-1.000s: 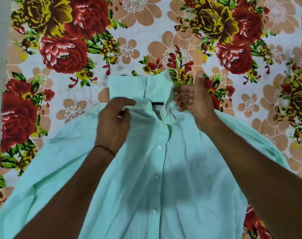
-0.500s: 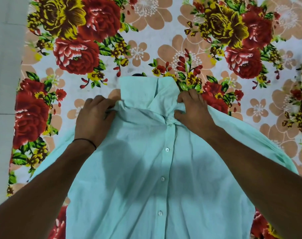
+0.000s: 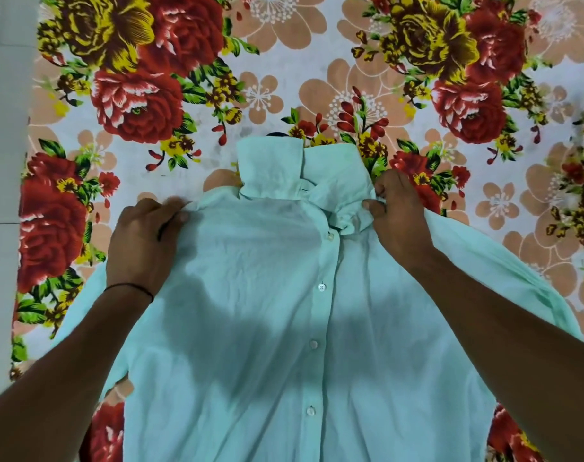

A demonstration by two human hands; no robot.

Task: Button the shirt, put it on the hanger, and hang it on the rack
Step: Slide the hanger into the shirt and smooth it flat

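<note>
**Q:** What lies on the left side of the view?

**A:** The person's left hand [image 3: 143, 241] rests on the left shoulder of a pale mint-green cotton button-up shirt [image 3: 250, 328]. Its fingers [image 3: 170, 211] are curled narrow, pinching a fold of cloth at the shoulder seam. A thin dark thread band [image 3: 130, 288] circles that wrist. The shirt lies front-up on a floral bedsheet of red, yellow and peach flowers [image 3: 284, 61].

**Q:** And in the middle?

**A:** The shirt's long axis runs straight away from the person, collar [image 3: 284, 168] at the far end, hem towards the body. A row of small white buttons [image 3: 322, 287] runs down the placket, just right of centre, and those in view look fastened. A small dark shape, possibly the hook of a hanger [image 3: 277, 134], peeks out just beyond the collar; too little of it shows to be sure.

**Q:** And on the right?

**A:** The right hand [image 3: 397, 221] grips bunched cloth beside the collar, fingers closed on it. The fabric there is gathered and crumpled.

**Q:** What does the next move depend on?

**A:** Likely on the two shoulders. Each hand sits on its own side of the collar, about equally near it, so both seem placed to spread the cloth outward along the shoulder line.
</note>
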